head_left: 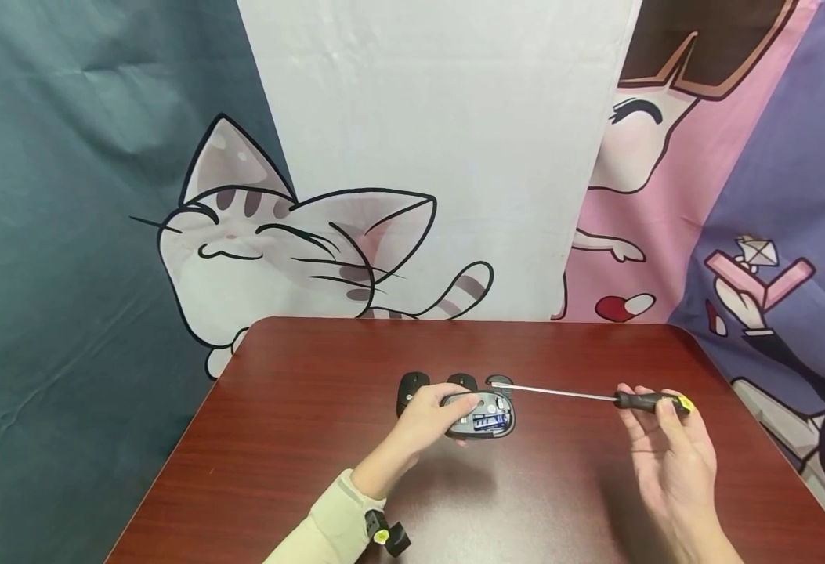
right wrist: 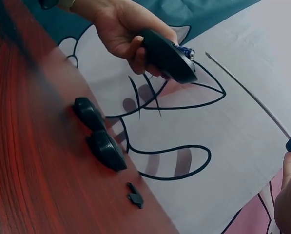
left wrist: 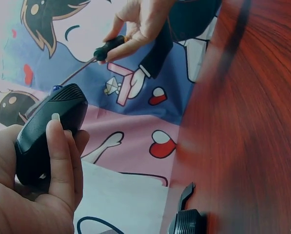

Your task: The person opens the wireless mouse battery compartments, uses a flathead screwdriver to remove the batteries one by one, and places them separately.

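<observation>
My left hand (head_left: 429, 415) grips a black computer mouse (head_left: 463, 424) above the table, its grey underside turned toward me. The battery bay is uncovered, and a blue battery (head_left: 490, 424) shows in it; the right wrist view has the battery (right wrist: 186, 52) standing out past the mouse's edge. In my right hand (head_left: 673, 462) is a long screwdriver (head_left: 641, 402), held by its black and yellow handle with the thin metal shaft pointing left. The right wrist view shows the screwdriver's tip a small gap away from the battery.
On the reddish-brown table (head_left: 299, 446), behind the held mouse, lie two more black mice (right wrist: 89, 113) (right wrist: 106, 149). Beside them is a small dark battery cover (right wrist: 134, 196). A cartoon-printed cloth (head_left: 440, 94) hangs behind the table's far edge.
</observation>
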Motion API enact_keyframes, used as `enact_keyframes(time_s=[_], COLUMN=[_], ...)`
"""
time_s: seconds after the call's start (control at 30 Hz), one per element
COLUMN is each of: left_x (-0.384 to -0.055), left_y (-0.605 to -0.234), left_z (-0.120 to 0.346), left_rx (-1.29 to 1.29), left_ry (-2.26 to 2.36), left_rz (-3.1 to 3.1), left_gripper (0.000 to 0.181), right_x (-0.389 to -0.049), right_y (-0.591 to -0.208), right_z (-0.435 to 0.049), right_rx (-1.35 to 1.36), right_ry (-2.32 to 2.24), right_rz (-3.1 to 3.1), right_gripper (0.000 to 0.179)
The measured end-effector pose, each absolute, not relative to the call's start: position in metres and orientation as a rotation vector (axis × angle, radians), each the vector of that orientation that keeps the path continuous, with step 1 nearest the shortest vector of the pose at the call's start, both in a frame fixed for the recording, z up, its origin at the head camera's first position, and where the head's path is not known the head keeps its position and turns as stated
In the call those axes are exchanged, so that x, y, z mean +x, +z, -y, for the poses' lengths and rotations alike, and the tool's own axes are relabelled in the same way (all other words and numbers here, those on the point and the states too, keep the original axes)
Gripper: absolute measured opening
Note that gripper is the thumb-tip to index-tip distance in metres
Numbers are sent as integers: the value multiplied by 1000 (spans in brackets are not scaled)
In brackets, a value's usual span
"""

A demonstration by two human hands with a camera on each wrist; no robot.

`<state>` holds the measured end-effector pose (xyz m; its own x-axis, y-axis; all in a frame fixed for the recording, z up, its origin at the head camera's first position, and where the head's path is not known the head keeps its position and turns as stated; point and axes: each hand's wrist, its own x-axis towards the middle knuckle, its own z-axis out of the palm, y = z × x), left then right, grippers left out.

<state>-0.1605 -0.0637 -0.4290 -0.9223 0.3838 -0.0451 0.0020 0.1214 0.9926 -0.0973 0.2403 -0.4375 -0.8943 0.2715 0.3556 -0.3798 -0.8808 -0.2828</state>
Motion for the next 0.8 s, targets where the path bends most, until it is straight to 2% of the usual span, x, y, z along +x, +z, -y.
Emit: enact_keyframes(time_s=[0.3, 0.8], left_x=[-159, -157], left_y=[-431, -438], left_z=[68, 76], left_rx=[413, 397], left_ry=[1838, 1805], left_rz=[-2126, -2138], left_gripper=[36, 37], right_x=[-101, -109], right_y=[-436, -443], right_z=[-248, -262], right_rx=[356, 102], right_ry=[2618, 2446], right_rz=[548, 767], right_gripper=[19, 31])
